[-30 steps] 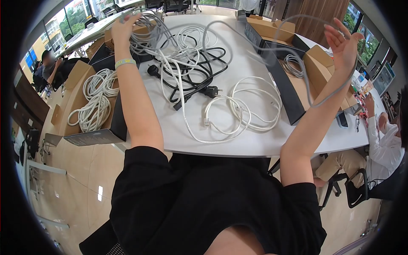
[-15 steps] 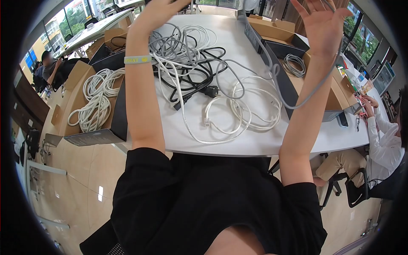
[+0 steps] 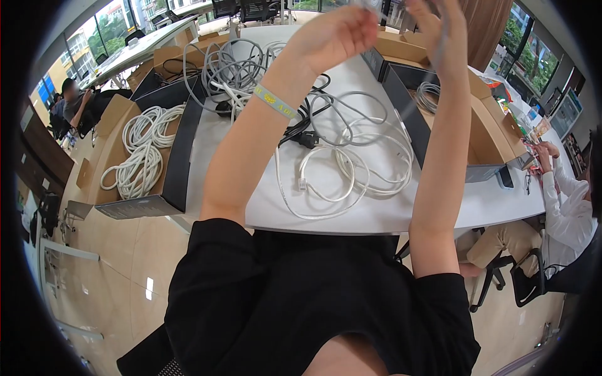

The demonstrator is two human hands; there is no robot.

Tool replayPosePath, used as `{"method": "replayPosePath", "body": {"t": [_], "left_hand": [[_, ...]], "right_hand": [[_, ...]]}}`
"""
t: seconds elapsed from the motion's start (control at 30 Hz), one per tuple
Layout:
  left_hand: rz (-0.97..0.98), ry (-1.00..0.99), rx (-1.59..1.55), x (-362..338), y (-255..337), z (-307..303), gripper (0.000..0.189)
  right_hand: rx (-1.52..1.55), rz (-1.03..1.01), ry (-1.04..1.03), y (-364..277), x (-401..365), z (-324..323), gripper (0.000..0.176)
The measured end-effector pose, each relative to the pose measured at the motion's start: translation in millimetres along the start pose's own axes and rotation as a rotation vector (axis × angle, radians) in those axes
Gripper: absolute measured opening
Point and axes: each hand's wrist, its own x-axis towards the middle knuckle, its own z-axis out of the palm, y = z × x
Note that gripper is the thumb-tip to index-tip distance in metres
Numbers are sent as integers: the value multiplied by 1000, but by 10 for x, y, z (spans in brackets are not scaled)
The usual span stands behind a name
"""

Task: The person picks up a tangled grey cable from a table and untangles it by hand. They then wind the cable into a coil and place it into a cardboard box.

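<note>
My left hand (image 3: 338, 39) is raised over the far part of the table, its fingers curled closed around a blurred stretch of grey network cable at the top edge of the view. Opposite it, my right hand (image 3: 444, 37) is held up with the thumb side toward the left hand; motion smears its fingers. A faint grey streak hangs below it. Beneath my arms lie a grey cable tangle (image 3: 235, 62), a looped grey cable (image 3: 332, 139), a black power plug (image 3: 307, 139) and a coiled white network cable (image 3: 357, 182) with a clear connector.
A box (image 3: 179, 182) on the left holds bundled white cables (image 3: 144, 150). On the right, an open box (image 3: 495, 147) contains a coiled grey cable (image 3: 428, 97). A phone (image 3: 505, 177) lies beyond it. A person in a white shirt (image 3: 567, 213) sits at the right.
My left hand has moved right, toward my right hand, which has shifted slightly left. The large grey cable loop beside my right forearm has gone. Part of the grey tangle has shifted left.
</note>
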Motion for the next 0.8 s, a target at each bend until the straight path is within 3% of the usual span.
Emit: {"method": "replayPosePath", "body": {"t": [0.03,0.07,0.13,0.17,0.2,0.27,0.3,0.33,0.4,0.43,0.5,0.67,0.73,0.8], "left_hand": [[72,46,-314,24,30,-21,33],[68,46,-310,35,61,-48,33],[282,316,-459,-10,226,51,9],[304,185,-511,-13,291,-162,12],[304,181,-506,-52,359,-138,12],[455,214,-230,-103,451,-78,13],[514,301,-56,-137,443,75,16],[511,300,-56,-124,435,113,16],[742,352,239,-114,409,148,22],[741,354,238,-119,391,154,22],[835,253,655,-138,358,182,31],[726,136,873,-171,198,233,39],[842,78,1262,-159,130,250,41],[743,81,1268,-175,209,206,39]], "right_hand": [[-291,-135,-153,-4,-5,-13,35],[-291,-132,-147,53,-26,-32,35],[-324,103,-482,221,-98,-48,41],[-333,97,-515,267,-147,-43,28],[-334,94,-510,226,-163,-45,28],[-308,328,-815,137,-207,-24,32],[-202,437,-833,123,-202,16,37],[-202,439,-832,98,-200,46,37],[-78,380,-835,9,-186,101,41],[-78,381,-836,-49,-175,111,41],[-27,310,-889,-140,-158,120,32],[194,206,-768,-152,-151,196,29],[269,206,-761,-243,-117,164,25],[-77,200,-840,-308,-71,118,19]]}}
